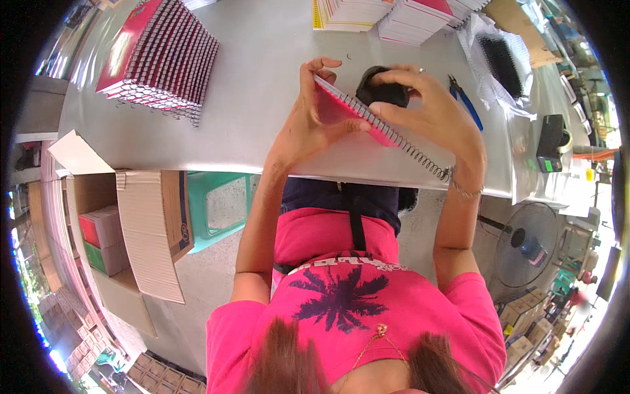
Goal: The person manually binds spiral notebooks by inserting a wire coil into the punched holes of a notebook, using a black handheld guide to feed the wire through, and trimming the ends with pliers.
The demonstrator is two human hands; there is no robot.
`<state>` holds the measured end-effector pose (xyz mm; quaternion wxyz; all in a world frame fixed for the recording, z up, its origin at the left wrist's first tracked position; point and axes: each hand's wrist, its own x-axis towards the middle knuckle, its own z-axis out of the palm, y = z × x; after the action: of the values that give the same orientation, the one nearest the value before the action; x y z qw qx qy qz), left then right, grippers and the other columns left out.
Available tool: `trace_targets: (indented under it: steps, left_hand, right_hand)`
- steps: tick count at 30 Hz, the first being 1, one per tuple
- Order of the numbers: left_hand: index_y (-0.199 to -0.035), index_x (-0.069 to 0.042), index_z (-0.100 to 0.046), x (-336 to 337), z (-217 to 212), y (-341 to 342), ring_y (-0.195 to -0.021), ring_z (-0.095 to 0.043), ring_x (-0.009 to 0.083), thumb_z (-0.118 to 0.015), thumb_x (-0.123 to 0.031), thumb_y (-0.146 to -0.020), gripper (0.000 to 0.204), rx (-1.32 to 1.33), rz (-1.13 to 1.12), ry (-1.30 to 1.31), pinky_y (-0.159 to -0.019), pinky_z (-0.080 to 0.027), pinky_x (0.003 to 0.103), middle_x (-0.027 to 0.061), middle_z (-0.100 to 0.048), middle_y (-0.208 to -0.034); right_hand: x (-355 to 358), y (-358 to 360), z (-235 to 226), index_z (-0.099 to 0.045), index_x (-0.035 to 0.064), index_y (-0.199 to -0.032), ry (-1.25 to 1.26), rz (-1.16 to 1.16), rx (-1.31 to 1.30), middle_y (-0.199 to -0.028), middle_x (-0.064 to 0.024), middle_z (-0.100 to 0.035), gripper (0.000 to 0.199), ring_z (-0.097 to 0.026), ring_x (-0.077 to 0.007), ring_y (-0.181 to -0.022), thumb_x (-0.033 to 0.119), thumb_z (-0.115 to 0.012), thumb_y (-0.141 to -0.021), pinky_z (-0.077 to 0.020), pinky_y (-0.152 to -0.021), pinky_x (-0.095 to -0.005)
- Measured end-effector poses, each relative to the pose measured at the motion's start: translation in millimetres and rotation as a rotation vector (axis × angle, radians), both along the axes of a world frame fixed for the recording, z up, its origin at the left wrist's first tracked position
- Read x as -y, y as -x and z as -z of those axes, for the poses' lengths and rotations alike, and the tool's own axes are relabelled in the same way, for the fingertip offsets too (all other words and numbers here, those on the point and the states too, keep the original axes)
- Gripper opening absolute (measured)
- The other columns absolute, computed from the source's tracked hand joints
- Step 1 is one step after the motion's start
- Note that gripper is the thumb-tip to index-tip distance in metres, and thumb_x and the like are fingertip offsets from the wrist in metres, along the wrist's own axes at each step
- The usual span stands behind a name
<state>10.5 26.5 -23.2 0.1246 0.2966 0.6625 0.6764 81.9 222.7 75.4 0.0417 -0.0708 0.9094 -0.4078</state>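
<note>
Hiding most of its cover behind the two hands, a pink spiral-bound notebook is being held up on edge just above the grey counter, only a wedge of pink and the wire coil along its upper edge showing clearly; the coil is running on down to the right past the book's corner and ending near the right wrist and its bracelet. The left hand is gripping the notebook from the left, thumb pressing on the near face and the fingers curling over the top edge at the coil's upper end. The right hand is arching over the coil from the right, its fingers bent and closing down on the wire about midway along; whether they are pinching the coil or only resting on it is hard to tell. A dark rounded thing is sitting just behind the notebook, half covered by the right hand and too hidden to identify. A stack of red notebooks is lying well apart at the upper left, more stacks are being cut off by the top edge, and blue-handled pliers are lying just beside the right hand
</note>
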Motion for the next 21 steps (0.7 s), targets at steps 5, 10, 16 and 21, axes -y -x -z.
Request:
trace_targets:
  steps: [5,10,16,21]
  left_hand:
    - [-0.133,-0.008,-0.032,-2,0,3,-0.112,-0.046,0.0253,-0.091,-0.026,-0.062,0.093,0.019,0.004,-0.060,-0.098,-0.041,0.037,0.0103,-0.042,-0.120]
    - [-0.133,-0.010,-0.032,2,-9,2,-0.110,-0.047,0.0255,-0.090,-0.027,-0.064,0.093,-0.037,0.004,0.026,-0.098,-0.041,0.036,0.0109,-0.043,-0.118]
    - [-0.135,-0.012,-0.029,0,-19,2,-0.100,-0.044,0.0159,-0.088,-0.013,-0.066,0.090,0.016,0.003,0.037,-0.092,-0.037,0.028,0.0031,-0.039,-0.104]
    - [-0.136,-0.010,-0.029,0,-16,4,-0.109,-0.048,0.0252,-0.087,-0.027,-0.068,0.091,-0.003,-0.003,0.052,-0.097,-0.041,0.035,0.0141,-0.041,-0.119]
  right_hand:
    - [0,12,-2,-0.068,0.0027,-0.112,0.003,0.008,0.012,-0.112,-0.0176,-0.065,0.047,-0.060,-0.0319,-0.105,0.032,-0.075,-0.076,-0.0452,-0.094,-0.0354]
    - [-12,24,31,-0.067,0.0015,-0.112,-0.128,0.162,-0.160,-0.112,-0.0185,-0.065,0.048,-0.060,-0.0314,-0.105,0.033,-0.076,-0.077,-0.0449,-0.095,-0.0351]
    - [-11,33,26,-0.066,-0.0001,-0.114,-0.320,0.048,-0.112,-0.111,-0.0177,-0.066,0.048,-0.061,-0.0276,-0.107,0.031,-0.075,-0.079,-0.0466,-0.093,-0.0336]
    - [-2,19,-4,-0.062,-0.0011,-0.120,0.085,-0.010,0.081,-0.116,-0.0078,-0.064,0.045,-0.056,-0.0160,-0.109,0.025,-0.072,-0.085,-0.0457,-0.090,-0.0306]
